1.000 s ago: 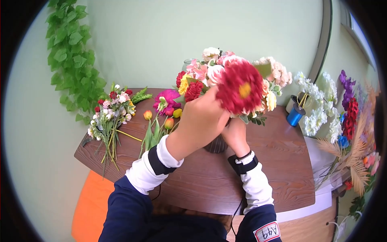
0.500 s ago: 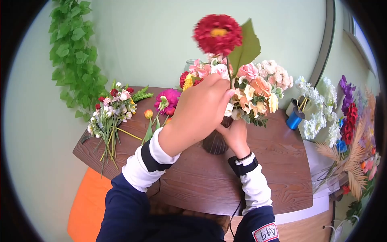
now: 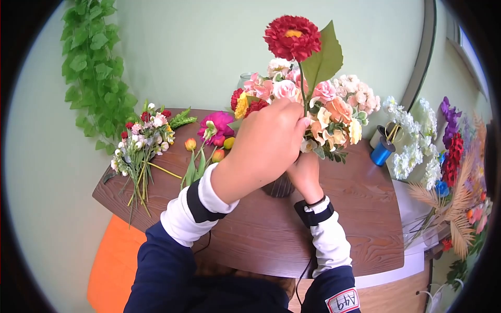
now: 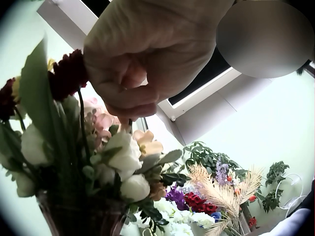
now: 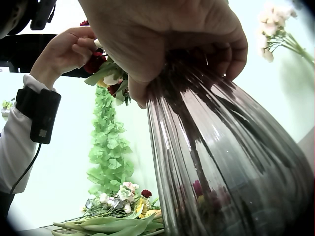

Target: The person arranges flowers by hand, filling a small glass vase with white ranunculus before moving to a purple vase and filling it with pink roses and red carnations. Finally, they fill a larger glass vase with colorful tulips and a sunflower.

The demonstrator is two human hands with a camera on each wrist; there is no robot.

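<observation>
My left hand (image 3: 263, 148) pinches the green stem of a red flower (image 3: 292, 37) with a yellow centre and one broad leaf. The bloom stands upright, high above the bouquet (image 3: 326, 115) of pink, peach and cream flowers. In the left wrist view, the fingers of my left hand (image 4: 147, 59) are curled just over the white blooms (image 4: 123, 152). My right hand (image 3: 305, 175) grips the neck of a ribbed, smoky glass vase (image 5: 221, 157). Dark stems show through its wall, and in the head view my left hand and wrist partly cover it.
On the brown table (image 3: 240, 235), a bunch of small mixed flowers (image 3: 146, 135) lies left, near tulips (image 3: 190, 144) and a magenta flower (image 3: 215, 128). A blue ribbon spool (image 3: 383, 151) stands at the right edge. White blossoms (image 3: 412, 146) and dried palm leaves (image 3: 459, 219) are beyond it.
The red flower has gone from low in front of the bouquet, facing the camera, to upright above it, then slightly right. My left hand turned with it; the right hand stayed at the vase.
</observation>
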